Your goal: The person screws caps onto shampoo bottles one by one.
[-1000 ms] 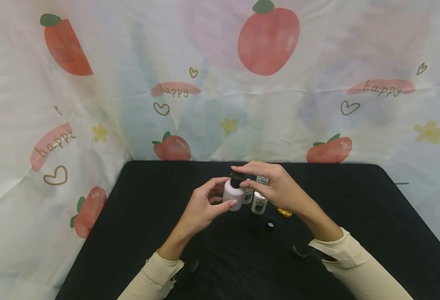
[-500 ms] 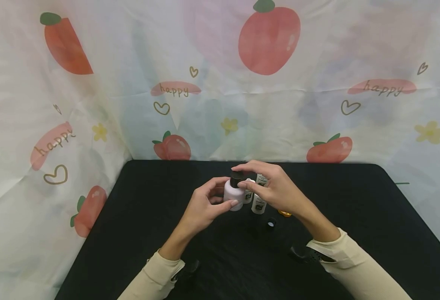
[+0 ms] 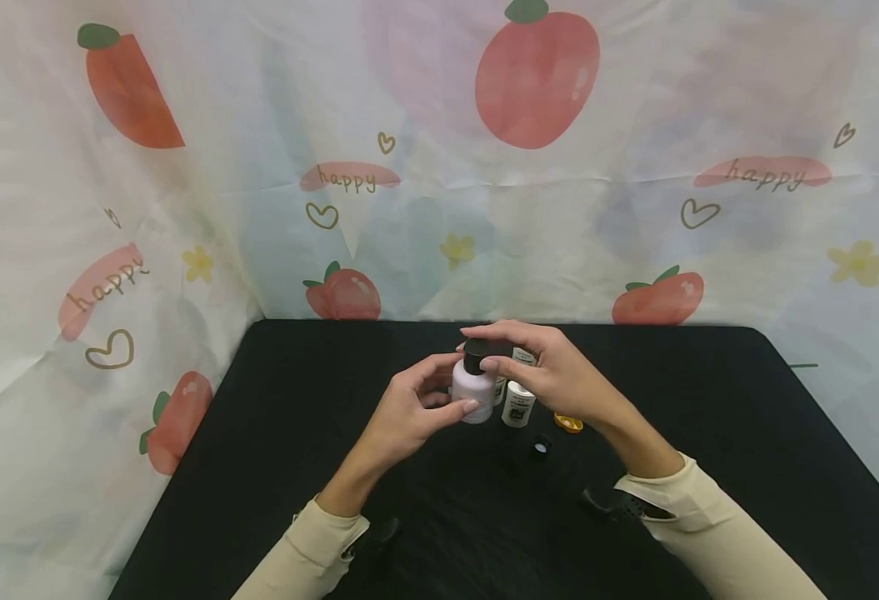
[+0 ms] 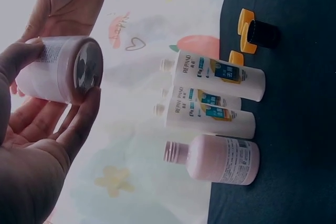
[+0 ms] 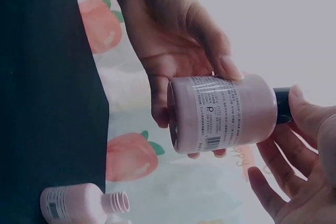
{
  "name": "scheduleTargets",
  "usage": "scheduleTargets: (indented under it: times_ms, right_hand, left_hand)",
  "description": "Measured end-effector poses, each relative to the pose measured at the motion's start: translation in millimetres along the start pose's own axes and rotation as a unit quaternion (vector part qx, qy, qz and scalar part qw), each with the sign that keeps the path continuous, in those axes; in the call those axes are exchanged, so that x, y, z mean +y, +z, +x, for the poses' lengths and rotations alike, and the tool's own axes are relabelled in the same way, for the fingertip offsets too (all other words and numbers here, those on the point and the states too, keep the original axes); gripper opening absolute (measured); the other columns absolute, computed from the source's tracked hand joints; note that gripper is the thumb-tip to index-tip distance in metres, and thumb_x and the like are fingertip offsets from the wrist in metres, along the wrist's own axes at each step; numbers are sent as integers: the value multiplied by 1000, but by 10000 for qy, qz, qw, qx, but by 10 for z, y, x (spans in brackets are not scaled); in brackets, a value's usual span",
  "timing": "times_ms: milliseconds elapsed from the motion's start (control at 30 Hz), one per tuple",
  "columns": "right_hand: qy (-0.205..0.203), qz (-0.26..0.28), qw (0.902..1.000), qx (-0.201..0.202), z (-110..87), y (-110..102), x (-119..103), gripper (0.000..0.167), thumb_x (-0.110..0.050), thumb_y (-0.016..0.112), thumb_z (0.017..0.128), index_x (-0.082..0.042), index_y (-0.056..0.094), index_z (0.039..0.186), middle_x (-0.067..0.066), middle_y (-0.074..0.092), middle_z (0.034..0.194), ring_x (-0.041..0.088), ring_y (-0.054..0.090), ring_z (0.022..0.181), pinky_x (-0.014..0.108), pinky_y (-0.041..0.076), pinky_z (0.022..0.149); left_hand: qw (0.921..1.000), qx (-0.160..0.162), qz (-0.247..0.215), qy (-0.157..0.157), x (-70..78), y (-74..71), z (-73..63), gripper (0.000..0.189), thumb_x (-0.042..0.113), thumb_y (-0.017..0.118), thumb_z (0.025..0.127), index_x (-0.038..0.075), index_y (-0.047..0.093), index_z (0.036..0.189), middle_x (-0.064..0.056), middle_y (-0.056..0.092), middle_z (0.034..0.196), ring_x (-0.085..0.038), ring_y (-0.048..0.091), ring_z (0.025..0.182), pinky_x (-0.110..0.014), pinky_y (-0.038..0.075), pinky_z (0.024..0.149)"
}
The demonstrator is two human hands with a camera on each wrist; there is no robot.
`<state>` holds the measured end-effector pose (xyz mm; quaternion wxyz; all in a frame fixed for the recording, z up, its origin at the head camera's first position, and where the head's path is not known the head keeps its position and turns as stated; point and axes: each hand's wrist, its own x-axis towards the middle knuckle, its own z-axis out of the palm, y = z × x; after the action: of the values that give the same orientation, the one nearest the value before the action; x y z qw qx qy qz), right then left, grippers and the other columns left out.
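Observation:
Raised above the table, a pale pink bottle with a black cap is between both hands. My left hand grips its body, thumb at the front and fingers behind. At the cap, my right hand pinches with thumb and fingertips. In the right wrist view the bottle shows a printed label and barcode, with the cap seated at its neck. The left wrist view looks at its shiny base. A second pink bottle stands without a cap, its threaded neck bare.
Several white bottles with blue labels stand uncapped beside the second pink bottle. Orange caps and a loose black cap lie on the black table, nearer the right forearm. A printed fabric backdrop rises behind the table.
The pink bottle has shifted very slightly to the right in the head view. Both hands keep their hold, the left on the body and the right at the cap.

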<state>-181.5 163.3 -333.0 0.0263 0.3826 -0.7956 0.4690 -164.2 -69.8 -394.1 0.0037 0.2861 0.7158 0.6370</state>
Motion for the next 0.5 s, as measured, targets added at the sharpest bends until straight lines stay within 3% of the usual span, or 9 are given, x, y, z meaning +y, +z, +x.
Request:
scheduleTargets:
  times_ms: [100,233,333,500]
  right_hand:
    - [190,183,9996,-81,-6,2,1,43,-11,67,99,-19,62,140,-5,63,136,14,58,125,34,49,104]
    - [195,229,9995,-42,-11,21,5,38,-10,66,99,-19,64,136,-5,63,132,14,57,120,32,50,98]
    - [40,84,9999,101,-12,49,8,35,-8,66,98,-20,65,132,-5,63,128,15,56,115,33,50,94]
    - [-32,-73,9990,440,-13,94,-18,33,-8,68,97,-20,67,128,-5,64,126,14,56,121,43,46,102]
  left_hand:
    - [9999,-68,-91,-56,11,-8,-1,60,3,78,88,3,55,143,-15,64,131,-25,64,118,-32,57,92]
    - [9998,-72,-185,-99,10,-3,0,58,2,78,88,1,56,141,-18,65,128,-26,65,116,-32,57,93]
    - [9999,47,-120,-20,14,11,-2,55,2,79,87,0,58,138,-18,66,126,-25,66,114,-32,58,91]
    - [9990,334,211,223,29,46,-9,53,2,81,85,3,62,134,-14,69,119,-22,68,107,-30,60,85]
